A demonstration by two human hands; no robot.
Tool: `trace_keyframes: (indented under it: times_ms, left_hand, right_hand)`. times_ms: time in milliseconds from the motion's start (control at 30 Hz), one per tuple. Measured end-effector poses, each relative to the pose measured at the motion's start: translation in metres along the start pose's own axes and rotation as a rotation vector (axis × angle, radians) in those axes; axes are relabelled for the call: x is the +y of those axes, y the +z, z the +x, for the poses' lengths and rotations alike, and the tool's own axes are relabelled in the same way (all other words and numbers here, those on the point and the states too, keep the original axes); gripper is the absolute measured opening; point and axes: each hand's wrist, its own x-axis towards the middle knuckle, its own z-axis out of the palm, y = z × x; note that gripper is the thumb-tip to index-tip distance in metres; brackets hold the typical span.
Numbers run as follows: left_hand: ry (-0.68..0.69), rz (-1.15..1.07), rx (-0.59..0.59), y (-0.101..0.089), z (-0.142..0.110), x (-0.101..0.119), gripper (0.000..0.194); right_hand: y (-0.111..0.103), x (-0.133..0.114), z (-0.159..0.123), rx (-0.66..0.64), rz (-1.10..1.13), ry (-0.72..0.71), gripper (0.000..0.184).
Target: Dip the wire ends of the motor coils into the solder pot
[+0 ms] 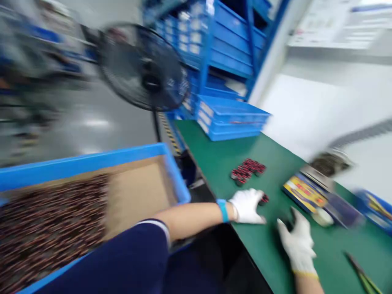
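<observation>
My left hand [247, 205], in a white glove, reaches over the green bench with its thumb and fingers apart. At its fingertips lies a small cluster of red-and-black parts [263, 199]; the fingers seem to touch it without closing round it. Just beyond, a larger group of the same parts [247, 170] lies on the bench. My right hand [297, 241], also gloved, is lower right with thumb and forefinger spread. Between them shows a dark blurred patch, which may be shadow or a small thing.
A blue tray [180, 183] on the left holds many reddish-dark parts and a bare cardboard area. Blue crates [229, 118] stand at the bench's far end, near a fan [150, 77]. A yellow-and-blue box [304, 192] and pliers-like tool [363, 273] lie on the right.
</observation>
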Motion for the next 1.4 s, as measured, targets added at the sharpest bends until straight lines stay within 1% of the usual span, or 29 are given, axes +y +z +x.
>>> trace_keyframes:
  times_ms: [33,67,133,167,233,300,433,467,533,600,667,733,800,867,933,1000,1067,1167,1233,1300,1367,1400]
  left_hand:
    - [0.013,-0.008,-0.036,0.010,0.011,-0.009,0.092]
    - [0.014,-0.004,-0.058,0.021,0.024,-0.017,0.089]
    - [0.037,-0.009,-0.103,0.042,0.050,-0.027,0.073]
    - [0.059,-0.013,-0.131,0.050,0.060,-0.028,0.067]
    - [0.105,-0.021,-0.174,0.063,0.076,-0.025,0.058]
    - [0.128,0.006,-0.190,0.072,0.084,-0.015,0.055]
    - [0.078,0.195,-0.199,0.084,0.092,0.007,0.047]
    - [0.082,0.232,-0.208,0.085,0.092,0.010,0.046]
    - [0.122,0.263,-0.231,0.087,0.094,0.015,0.041]
    - [0.166,0.268,-0.266,0.088,0.097,0.017,0.036]
    - [0.190,0.290,-0.314,0.088,0.100,0.018,0.031]
    - [0.205,0.326,-0.351,0.088,0.103,0.019,0.027]
    - [0.231,0.352,-0.374,0.087,0.104,0.020,0.026]
    - [0.265,0.347,-0.393,0.086,0.105,0.020,0.028]
    - [0.287,0.320,-0.411,0.083,0.104,0.018,0.030]
    - [0.278,0.295,-0.411,0.080,0.103,0.015,0.033]
    - [0.263,0.276,-0.396,0.078,0.101,0.011,0.035]
    - [0.285,0.247,-0.353,0.076,0.097,0.007,0.038]
    - [0.324,0.229,-0.324,0.076,0.094,0.006,0.040]
    - [0.358,0.200,-0.285,0.077,0.092,0.008,0.042]
    - [0.380,0.111,-0.228,0.080,0.090,0.010,0.048]
    - [0.385,0.044,-0.202,0.082,0.089,0.011,0.056]
  right_hand:
    - [-0.005,0.004,-0.005,-0.002,0.028,0.055,0.068]
    - [-0.007,0.006,-0.007,0.008,0.086,0.093,0.066]
    - [-0.004,0.007,-0.005,0.007,0.181,0.083,0.060]
    - [-0.002,0.006,-0.003,0.000,0.209,0.080,0.057]
    - [0.002,0.006,-0.001,-0.002,0.287,0.099,0.053]
    - [0.003,0.008,0.000,0.013,0.413,0.155,0.053]
    - [0.000,0.019,0.005,0.064,0.690,0.314,0.046]
    - [-0.002,0.022,0.007,0.071,0.729,0.344,0.044]
    - [-0.005,0.028,0.013,0.048,0.753,0.388,0.042]
    - [-0.008,0.030,0.019,-0.010,0.679,0.412,0.041]
    - [-0.010,0.025,0.023,-0.068,0.505,0.375,0.038]
    - [-0.012,0.017,0.026,-0.132,0.317,0.280,0.038]
    - [-0.015,0.009,0.027,-0.204,0.200,0.223,0.038]
    - [-0.022,0.006,0.026,-0.259,0.132,0.280,0.031]
    - [-0.033,0.008,0.024,-0.305,0.060,0.399,0.023]
    - [-0.042,0.014,0.019,-0.334,0.021,0.495,0.020]
    - [-0.047,0.020,0.015,-0.322,0.074,0.531,0.020]
    - [-0.041,0.022,0.010,-0.256,0.309,0.491,0.031]
    - [-0.030,0.017,0.008,-0.220,0.458,0.457,0.041]
    - [-0.021,0.008,0.008,-0.195,0.573,0.453,0.043]
    - [-0.014,0.000,0.009,-0.143,0.695,0.490,0.044]
    - [-0.013,-0.004,0.010,-0.102,0.752,0.518,0.045]
